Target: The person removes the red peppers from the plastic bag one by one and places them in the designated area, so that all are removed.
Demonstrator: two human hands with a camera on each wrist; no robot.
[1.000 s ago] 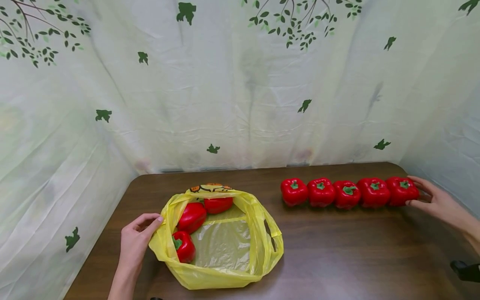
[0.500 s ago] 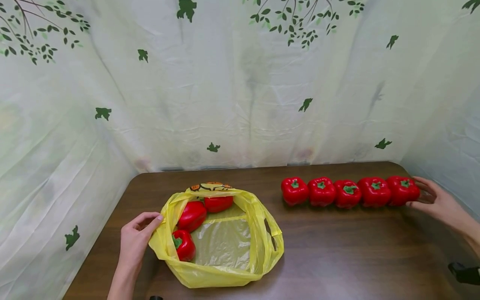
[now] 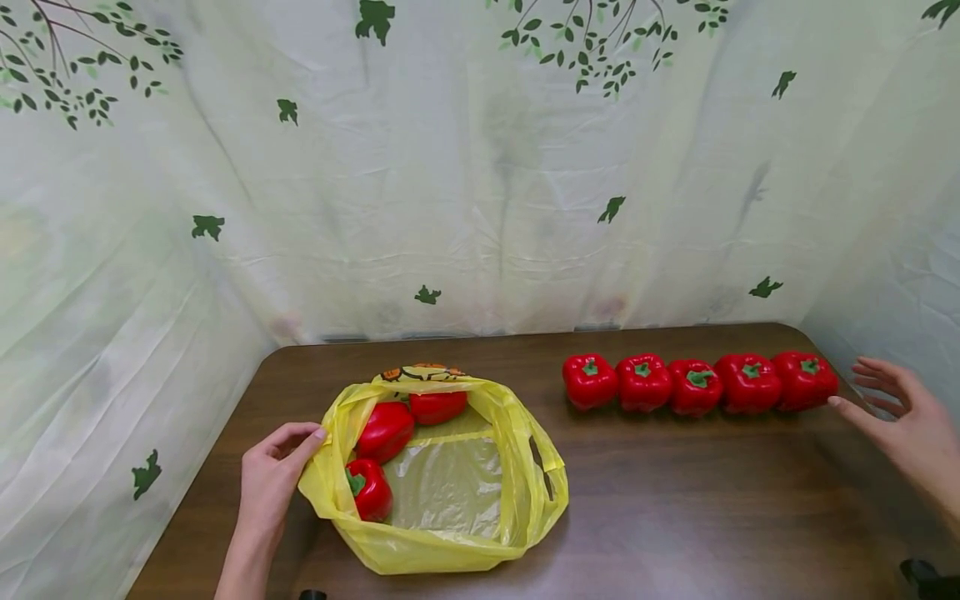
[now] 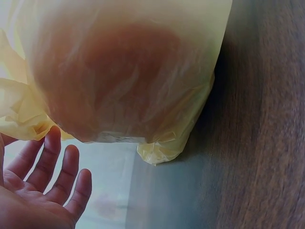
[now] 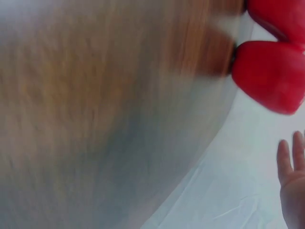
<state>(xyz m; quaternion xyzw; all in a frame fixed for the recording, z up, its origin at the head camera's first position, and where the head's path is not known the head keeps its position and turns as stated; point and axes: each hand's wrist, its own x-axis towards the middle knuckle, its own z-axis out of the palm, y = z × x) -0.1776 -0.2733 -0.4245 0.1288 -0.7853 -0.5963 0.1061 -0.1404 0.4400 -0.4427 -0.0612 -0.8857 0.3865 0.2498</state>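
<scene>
On the left of the table a yellow plastic bag (image 3: pixel 442 557) stands with its mouth spread wide. Inside are three red bell peppers, one of them this near pepper (image 3: pixel 370 492). My left hand (image 3: pixel 272 475) pinches the bag's left rim; in the left wrist view its other fingers (image 4: pixel 63 179) are held away from the plastic. Farther back on the right, several red bell peppers (image 3: pixel 694 388) form a row, stems up. Just off the row's right end, my right hand (image 3: pixel 903 417) is spread and holds nothing, its thumb close to the last pepper (image 3: pixel 805 382).
The brown wooden table (image 3: pixel 660 517) extends between the bag and the row. A pale curtain (image 3: pixel 465 208) with leaf prints rises behind its back edge and along both sides. A black strap-like piece (image 3: pixel 930 579) shows at the lower right.
My right hand has let go of the rightmost pepper and drawn back a little to the right. My left hand, the bag and the peppers have stayed in place.
</scene>
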